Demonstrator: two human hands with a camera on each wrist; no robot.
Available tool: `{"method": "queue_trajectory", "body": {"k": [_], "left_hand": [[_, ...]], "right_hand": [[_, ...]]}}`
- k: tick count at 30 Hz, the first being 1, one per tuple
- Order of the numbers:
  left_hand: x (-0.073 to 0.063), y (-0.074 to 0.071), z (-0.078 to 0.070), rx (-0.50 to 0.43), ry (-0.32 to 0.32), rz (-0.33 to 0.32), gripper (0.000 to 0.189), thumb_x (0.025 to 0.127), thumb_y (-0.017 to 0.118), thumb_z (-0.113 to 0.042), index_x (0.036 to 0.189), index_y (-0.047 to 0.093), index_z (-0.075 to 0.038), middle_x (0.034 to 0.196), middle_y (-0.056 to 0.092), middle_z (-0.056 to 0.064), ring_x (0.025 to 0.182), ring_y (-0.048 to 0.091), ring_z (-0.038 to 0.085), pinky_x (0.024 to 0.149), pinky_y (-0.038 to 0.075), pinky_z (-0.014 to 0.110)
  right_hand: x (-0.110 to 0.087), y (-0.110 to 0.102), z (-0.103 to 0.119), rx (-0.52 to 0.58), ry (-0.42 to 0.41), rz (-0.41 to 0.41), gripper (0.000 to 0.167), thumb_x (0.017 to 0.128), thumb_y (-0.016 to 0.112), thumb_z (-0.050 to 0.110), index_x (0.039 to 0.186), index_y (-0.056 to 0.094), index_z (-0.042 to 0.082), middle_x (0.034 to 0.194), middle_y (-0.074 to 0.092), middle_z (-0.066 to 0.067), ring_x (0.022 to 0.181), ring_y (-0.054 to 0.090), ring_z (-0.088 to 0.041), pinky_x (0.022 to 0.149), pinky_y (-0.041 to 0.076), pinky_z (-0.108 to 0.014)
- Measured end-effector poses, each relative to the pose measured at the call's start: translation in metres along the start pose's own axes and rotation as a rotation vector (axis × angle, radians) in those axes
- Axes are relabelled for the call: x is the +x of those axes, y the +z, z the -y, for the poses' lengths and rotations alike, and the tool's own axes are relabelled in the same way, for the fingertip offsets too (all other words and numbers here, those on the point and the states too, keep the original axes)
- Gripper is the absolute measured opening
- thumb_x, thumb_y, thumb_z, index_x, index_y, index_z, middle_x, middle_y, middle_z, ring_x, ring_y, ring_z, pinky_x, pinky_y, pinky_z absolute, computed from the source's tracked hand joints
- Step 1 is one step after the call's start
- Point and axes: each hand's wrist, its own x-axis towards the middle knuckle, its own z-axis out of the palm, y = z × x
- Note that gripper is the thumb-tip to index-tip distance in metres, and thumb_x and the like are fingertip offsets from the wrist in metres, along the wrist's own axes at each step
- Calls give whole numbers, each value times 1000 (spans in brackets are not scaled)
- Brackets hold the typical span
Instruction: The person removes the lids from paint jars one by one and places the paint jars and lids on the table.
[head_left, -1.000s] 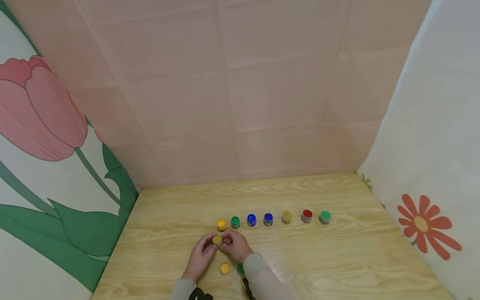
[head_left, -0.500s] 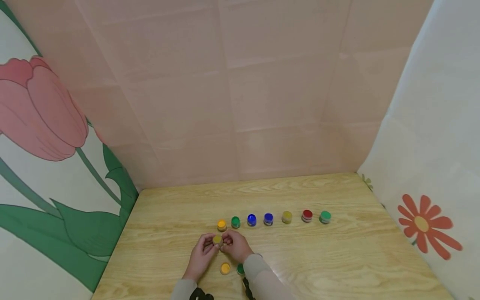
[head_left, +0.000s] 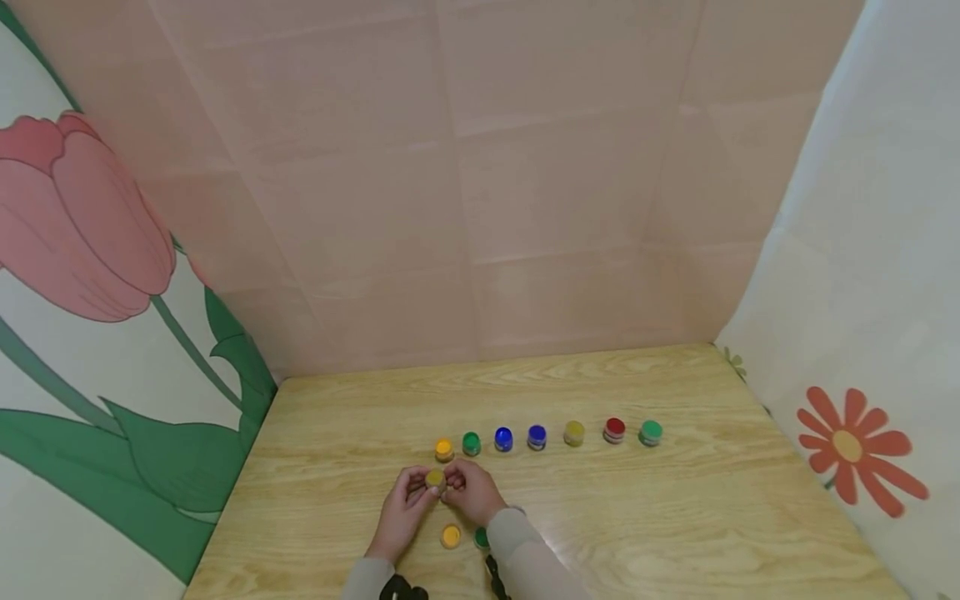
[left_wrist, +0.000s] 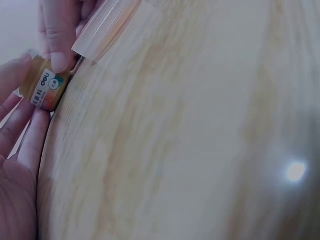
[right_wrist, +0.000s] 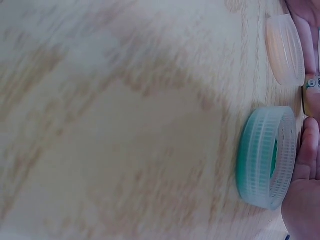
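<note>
Both hands meet on the ochre jar (head_left: 435, 479): the left hand (head_left: 403, 510) grips one side, the right hand (head_left: 474, 493) pinches the other. The two-sided hold presumably steadies the small body. Contact with the table cannot be determined. The jar is just nearer the person than the orange jar (head_left: 444, 451), leftmost in a row of seven jars (head_left: 537, 437) — spaced apart, likely for separate access. The orange cap (head_left: 450, 537) and green cap (right_wrist: 257, 155) lie nearer the person, apparently set aside within reach.

The table (head_left: 675, 517) has a wood-grain surface. A creased tan cloth (head_left: 525, 192) stands behind; a tulip-print panel (head_left: 90, 217) flanks the left, a white flower-print panel (head_left: 877, 250) the right.
</note>
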Motion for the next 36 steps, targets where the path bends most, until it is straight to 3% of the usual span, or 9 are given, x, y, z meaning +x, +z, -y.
{"method": "queue_trajectory", "body": {"k": [5, 12, 16, 22, 30, 36], "left_hand": [[1, -1, 2, 20, 0, 30, 44, 100, 65, -18, 140, 55, -3, 139, 56, 19, 129, 53, 36, 105, 48, 32], [-1, -4, 3, 35, 40, 27, 37, 103, 58, -10, 139, 57, -4, 137, 59, 17, 128, 54, 35, 102, 47, 22], [-4, -4, -6, 58, 42, 16, 34, 104, 54, -6, 138, 57, -1, 136, 60, 19, 128, 54, 38, 100, 45, 21], [-7, -2, -23, 0, 16, 24, 33, 103, 54, 0, 134, 54, 6, 132, 59, 27, 127, 53, 44, 97, 46, 18], [-2, -2, -4, -38, 35, 13, 34, 102, 61, -12, 133, 54, 1, 132, 60, 21, 126, 55, 37, 100, 47, 18], [-2, -3, -4, -47, 30, 10, 33, 102, 61, -14, 131, 54, 0, 131, 61, 20, 126, 56, 37, 98, 46, 18]], "right_hand": [[0, 1, -2, -15, -14, -7, 22, 88, 76, 2, 108, 66, 4, 96, 62, 1, 87, 55, -17, 75, 47, -26], [0, 0, -1, -8, -20, -12, 22, 87, 77, 2, 107, 66, 3, 96, 63, -1, 85, 54, -14, 74, 47, -25], [-1, 0, 1, -14, -20, -10, 23, 87, 77, 1, 107, 66, 3, 95, 62, -3, 85, 54, -14, 74, 47, -25], [-2, -1, 4, -11, -18, -10, 23, 87, 77, 0, 107, 66, 3, 96, 62, -3, 85, 54, -15, 74, 46, -26], [-3, -1, 4, -17, -18, -8, 23, 88, 77, 2, 107, 66, 4, 97, 62, -1, 87, 55, -16, 75, 47, -25], [-2, 0, 4, -13, -20, -9, 24, 87, 77, 1, 107, 66, 3, 98, 63, -1, 86, 55, -16, 75, 47, -25]]}}
